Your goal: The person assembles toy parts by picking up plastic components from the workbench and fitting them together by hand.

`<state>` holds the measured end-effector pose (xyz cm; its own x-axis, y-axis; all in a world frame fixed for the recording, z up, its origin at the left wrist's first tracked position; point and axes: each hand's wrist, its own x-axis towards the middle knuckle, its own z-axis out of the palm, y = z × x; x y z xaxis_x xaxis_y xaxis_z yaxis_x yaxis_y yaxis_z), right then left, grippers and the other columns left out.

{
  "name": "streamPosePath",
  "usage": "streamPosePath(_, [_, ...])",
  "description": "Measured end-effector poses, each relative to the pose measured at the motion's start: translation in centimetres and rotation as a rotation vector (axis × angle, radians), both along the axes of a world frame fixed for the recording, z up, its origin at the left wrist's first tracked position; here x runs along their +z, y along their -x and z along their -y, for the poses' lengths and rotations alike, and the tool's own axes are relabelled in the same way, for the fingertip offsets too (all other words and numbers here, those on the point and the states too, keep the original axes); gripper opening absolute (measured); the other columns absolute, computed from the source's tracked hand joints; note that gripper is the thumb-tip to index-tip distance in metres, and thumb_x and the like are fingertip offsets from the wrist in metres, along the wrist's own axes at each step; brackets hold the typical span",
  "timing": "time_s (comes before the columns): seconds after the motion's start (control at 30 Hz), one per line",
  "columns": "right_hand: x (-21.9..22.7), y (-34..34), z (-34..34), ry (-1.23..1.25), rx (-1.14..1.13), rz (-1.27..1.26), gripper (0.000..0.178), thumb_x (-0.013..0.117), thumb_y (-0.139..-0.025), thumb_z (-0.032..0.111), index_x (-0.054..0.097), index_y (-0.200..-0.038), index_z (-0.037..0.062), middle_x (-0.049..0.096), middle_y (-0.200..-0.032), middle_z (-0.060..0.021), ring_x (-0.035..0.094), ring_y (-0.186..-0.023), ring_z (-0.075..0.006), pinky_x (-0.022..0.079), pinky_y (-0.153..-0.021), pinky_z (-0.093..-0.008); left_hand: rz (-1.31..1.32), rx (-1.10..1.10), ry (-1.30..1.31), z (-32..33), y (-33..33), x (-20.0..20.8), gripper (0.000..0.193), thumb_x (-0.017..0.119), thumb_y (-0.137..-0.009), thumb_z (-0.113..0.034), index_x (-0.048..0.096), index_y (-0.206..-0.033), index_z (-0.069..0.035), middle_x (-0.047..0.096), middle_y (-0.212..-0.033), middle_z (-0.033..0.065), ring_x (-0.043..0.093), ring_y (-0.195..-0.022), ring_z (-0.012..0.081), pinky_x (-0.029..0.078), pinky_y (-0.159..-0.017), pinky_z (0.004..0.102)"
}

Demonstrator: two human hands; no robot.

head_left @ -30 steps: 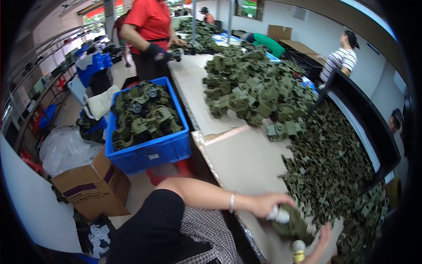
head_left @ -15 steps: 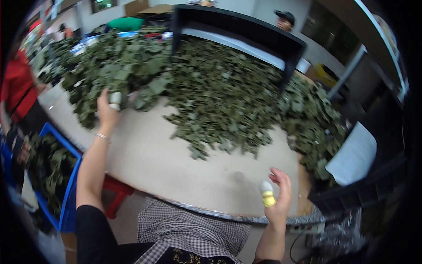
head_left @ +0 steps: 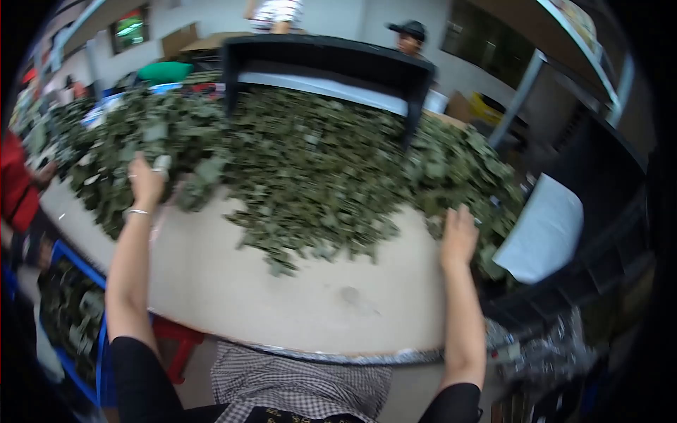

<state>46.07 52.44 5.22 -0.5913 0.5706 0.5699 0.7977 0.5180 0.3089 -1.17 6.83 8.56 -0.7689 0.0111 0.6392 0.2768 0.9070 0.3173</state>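
Note:
A broad heap of flat, jagged dark-green pieces (head_left: 317, 176), leaf-like or cut cloth, lies in the middle of the pale table (head_left: 282, 310). My left hand (head_left: 147, 185), its thumb wrapped in white, reaches to the looser left pile (head_left: 106, 169) of larger green pieces. Its thumb stands apart from the fingers, and I see nothing held. On the other side, my right hand (head_left: 460, 238) has its fingers stretched forward at the near edge of the right pile (head_left: 465, 169). Its fingertips are slightly blurred against the pieces; whether they touch them is unclear.
A black bin (head_left: 324, 53) lies on its side behind the middle heap. At right, a pale sheet (head_left: 544, 229) rests by a black crate (head_left: 599, 275). Blue crates (head_left: 70, 359) with green pieces and a red stool (head_left: 176, 345) stand low left. A person in red (head_left: 17, 187) is at left.
My right hand has moved forward from above the table's near side to the right pile. My left hand stays at the left pile. The whole view has shifted.

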Motion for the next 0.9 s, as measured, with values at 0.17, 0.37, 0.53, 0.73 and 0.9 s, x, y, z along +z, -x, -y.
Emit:
streamPosePath(0.17, [-0.2,-2.0,-3.5,0.150,0.136,-0.028,0.058,0.070,-0.056,0.005,0.050,-0.110,0.0077,0.050,-0.100,-0.0117,0.048,-0.098,-0.0309,0.041,-0.084,-0.0396,-0.186,-0.212,-0.147,0.6,-2.8,-1.0,0.062,0.066,-0.076,-0.024,0.038,-0.122,0.005,0.044,-0.122,0.0215,0.039,-0.115,0.0349,0.030,-0.099,0.0397])
streamPosePath(0.37, [1.0,-2.8,-4.6,0.149,0.417,-0.604,0.068,0.072,-0.062,0.005,0.042,-0.123,0.0013,0.050,-0.116,-0.0174,0.045,-0.107,-0.0351,0.037,-0.091,-0.0375,-0.298,-0.531,-0.214,-0.1,-8.4,-1.2,0.058,0.069,-0.070,-0.015,0.041,-0.119,0.000,0.046,-0.116,0.0191,0.041,-0.111,0.0350,0.033,-0.096,0.0404])
streamPosePath(0.53, [2.2,-5.6,-4.1,0.604,0.564,-0.968,0.057,0.061,-0.076,0.011,0.038,-0.127,0.0001,0.047,-0.121,-0.0179,0.045,-0.112,-0.0270,0.033,-0.096,-0.0358,-0.128,-1.079,-0.332,-6.6,-18.1,-0.4,0.056,0.065,-0.077,-0.026,0.040,-0.119,0.002,0.043,-0.119,0.0197,0.040,-0.113,0.0352,0.032,-0.097,0.0400])
streamPosePath(0.73, [12.5,-3.5,19.9,1.053,1.031,-0.723,0.046,0.058,-0.083,0.008,0.040,-0.123,-0.0046,0.047,-0.123,-0.0178,0.049,-0.107,-0.0260,0.040,-0.092,-0.0371,0.039,-1.612,-0.405,-8.8,-31.3,2.1,0.072,0.063,-0.076,-0.038,0.032,-0.125,0.003,0.035,-0.127,0.0237,0.035,-0.118,0.0397,0.030,-0.099,0.0442])
streamPosePath(0.9, [14.1,-0.4,25.6,1.552,0.921,-0.782,0.048,0.056,-0.083,0.011,0.040,-0.125,-0.0034,0.046,-0.125,-0.0158,0.047,-0.110,-0.0236,0.039,-0.092,-0.0358,0.780,-1.838,-0.791,-7.8,-36.0,2.6,0.071,0.065,-0.078,-0.028,0.025,-0.129,0.002,0.038,-0.125,0.0182,0.038,-0.118,0.0272,0.032,-0.098,0.0353])
